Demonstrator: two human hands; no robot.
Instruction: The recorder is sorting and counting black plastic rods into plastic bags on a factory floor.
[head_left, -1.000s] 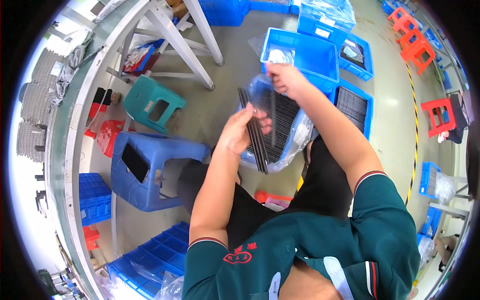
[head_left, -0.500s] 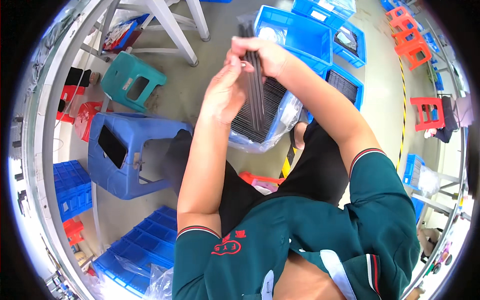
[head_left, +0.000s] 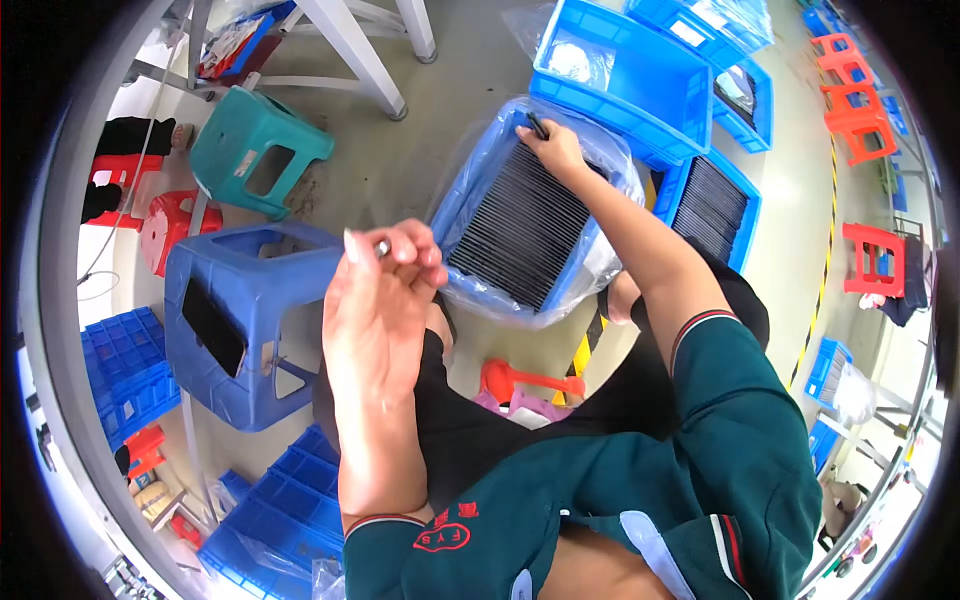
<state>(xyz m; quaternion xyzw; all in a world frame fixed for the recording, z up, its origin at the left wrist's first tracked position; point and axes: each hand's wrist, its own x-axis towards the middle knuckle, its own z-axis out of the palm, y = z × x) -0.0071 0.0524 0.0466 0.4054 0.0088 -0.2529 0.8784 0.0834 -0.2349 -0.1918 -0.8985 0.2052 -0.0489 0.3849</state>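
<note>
Since half a second ago the two hands have parted: the bundle of dark strips they held together above the bin is gone from between them, and the right hand (head_left: 555, 150) has gone down to the far edge of the blue bin (head_left: 470, 190), while the left hand (head_left: 385, 290) has drawn back toward the body. The right hand's fingers are closed on the end of a dark strip (head_left: 537, 125) at the bin's far rim. The bin is lined with a clear plastic bag (head_left: 610, 165) and holds a tight row of dark strips (head_left: 520, 225) standing on edge. The left hand is raised, its fingertips pinched on a small shiny piece (head_left: 381, 247) too small to identify. A blue stool (head_left: 250, 320) stands just to the left of the knees, a teal stool (head_left: 258, 150) beyond it.
</note>
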